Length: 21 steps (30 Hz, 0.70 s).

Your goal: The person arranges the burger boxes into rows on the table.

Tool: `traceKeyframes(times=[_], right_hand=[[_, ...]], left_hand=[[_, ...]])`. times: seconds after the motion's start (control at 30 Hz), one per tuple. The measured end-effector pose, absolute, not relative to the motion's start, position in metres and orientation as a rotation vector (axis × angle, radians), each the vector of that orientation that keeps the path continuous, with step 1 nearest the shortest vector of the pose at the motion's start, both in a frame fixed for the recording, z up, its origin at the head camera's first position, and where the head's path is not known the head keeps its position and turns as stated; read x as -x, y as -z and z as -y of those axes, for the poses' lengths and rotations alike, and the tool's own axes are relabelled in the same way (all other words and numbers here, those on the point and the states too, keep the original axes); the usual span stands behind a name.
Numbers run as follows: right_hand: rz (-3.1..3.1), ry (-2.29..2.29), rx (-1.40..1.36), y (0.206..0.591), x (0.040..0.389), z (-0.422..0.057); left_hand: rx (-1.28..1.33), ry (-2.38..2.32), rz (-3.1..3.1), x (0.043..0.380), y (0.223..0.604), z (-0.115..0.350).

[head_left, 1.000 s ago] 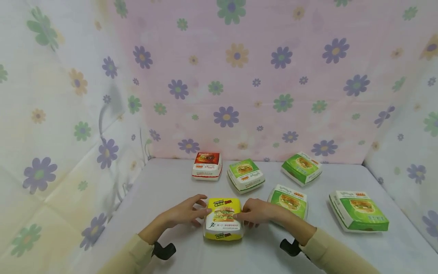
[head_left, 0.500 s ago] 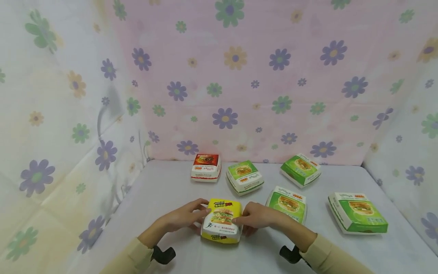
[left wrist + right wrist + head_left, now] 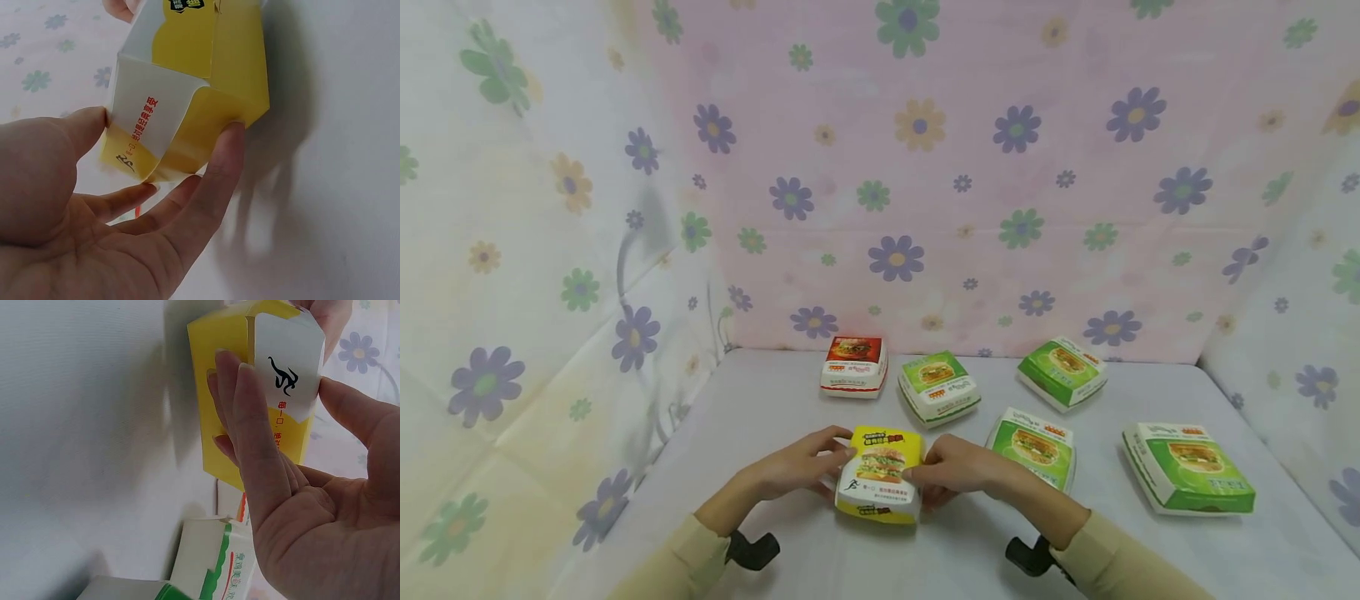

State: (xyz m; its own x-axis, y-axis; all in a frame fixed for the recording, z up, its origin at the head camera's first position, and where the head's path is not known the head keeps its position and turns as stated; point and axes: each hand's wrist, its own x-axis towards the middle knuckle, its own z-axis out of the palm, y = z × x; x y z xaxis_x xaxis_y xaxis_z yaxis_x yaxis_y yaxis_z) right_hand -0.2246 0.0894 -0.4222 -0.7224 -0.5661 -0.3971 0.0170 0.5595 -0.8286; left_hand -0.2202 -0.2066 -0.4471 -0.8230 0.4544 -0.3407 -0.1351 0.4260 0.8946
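Observation:
A yellow and white burger box [image 3: 882, 477] with a burger picture on its lid is held between two hands at the front middle of the table. My left hand [image 3: 801, 462] grips its left side, thumb at the lid's edge and fingers on the side wall. On the opposite side, my right hand [image 3: 962, 467] holds it the same way, thumb tip on the lid's edge. The left wrist view shows the box's yellow lower wall [image 3: 240, 69] tilted, its shadow on the tabletop beside it. In the right wrist view the fingers [image 3: 253, 419] lie along the box's wall.
Behind stand a red and white burger box [image 3: 853, 367] and a green and white one [image 3: 938, 387]. More green boxes lie right: one at the back [image 3: 1062, 372], one [image 3: 1033, 448] behind the right forearm, one far right [image 3: 1187, 467]. Floral cloth [image 3: 895, 167] encloses the white table [image 3: 752, 392].
The yellow box has shifted slightly left with both hands and turned a little, its front face tilting. The hands keep their hold on its sides. The other boxes stay put.

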Motion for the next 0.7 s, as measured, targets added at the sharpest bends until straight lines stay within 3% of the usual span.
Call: traceKeyframes(times=[0.7], right_hand=[[-2.145,1.172,0.452,0.417,0.236,-0.06]], left_hand=[[-0.253,-1.439,-2.112,0.23,0.438,0.239]])
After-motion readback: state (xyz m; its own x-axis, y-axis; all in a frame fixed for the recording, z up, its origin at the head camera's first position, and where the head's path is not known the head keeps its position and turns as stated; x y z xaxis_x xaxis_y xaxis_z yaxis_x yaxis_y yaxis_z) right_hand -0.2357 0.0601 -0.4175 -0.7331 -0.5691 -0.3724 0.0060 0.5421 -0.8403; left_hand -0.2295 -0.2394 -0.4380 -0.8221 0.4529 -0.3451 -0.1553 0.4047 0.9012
